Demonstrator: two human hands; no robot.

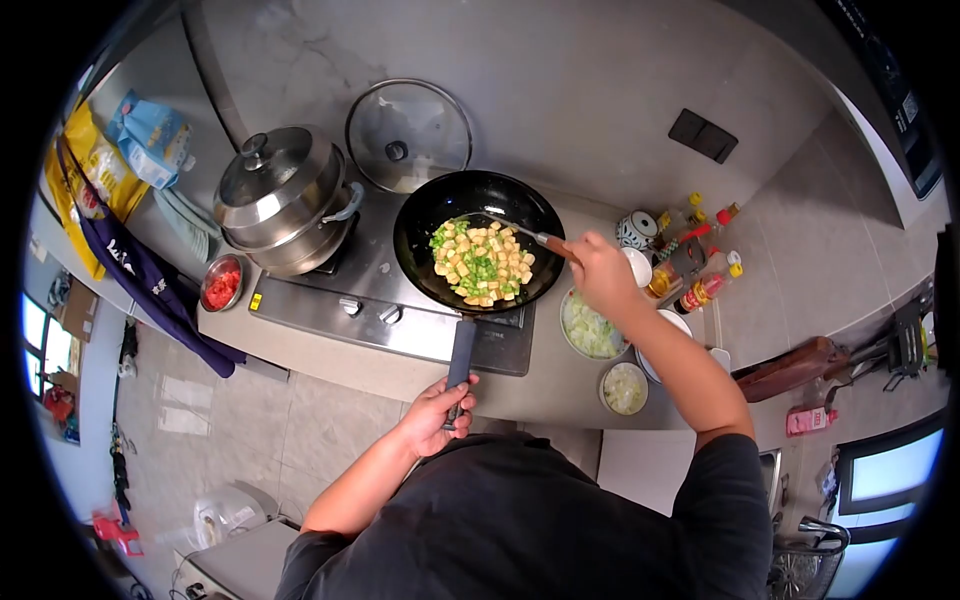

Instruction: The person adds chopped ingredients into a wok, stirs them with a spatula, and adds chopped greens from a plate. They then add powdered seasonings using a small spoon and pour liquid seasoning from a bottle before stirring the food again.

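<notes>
Head view, hands first, left to right: left hand (440,412) wrapped round the near end of the wok handle (461,350), fingers curled, no gap seen between palm and handle. Handle's long axis runs from the wok's near rim back toward the person's body. Wok (420,215) sits over the right part of the stove (300,305); diced food (482,265), pale cubes mixed with green pieces, lies in its bottom. Turner (552,241) slants in over the right rim, long axis pointing left and slightly away from the person, its head at the far edge of the food; blade outline not clear. Right hand (605,272) is folded firmly round the turner's brown grip, outside the rim; food lies to its left, and this hand is the nearer of the two. Counts, left to right: one metal bowl (241,284) of red pieces; one lidded steel pot (280,225); two stove knobs (349,306) visible; one glass lid (425,110) leaning on the wall; one wok; one turner; two bowls (603,402) of chopped pale-green pieces; bottles (699,293), at least three, overlapping, exact number not tellable.
</notes>
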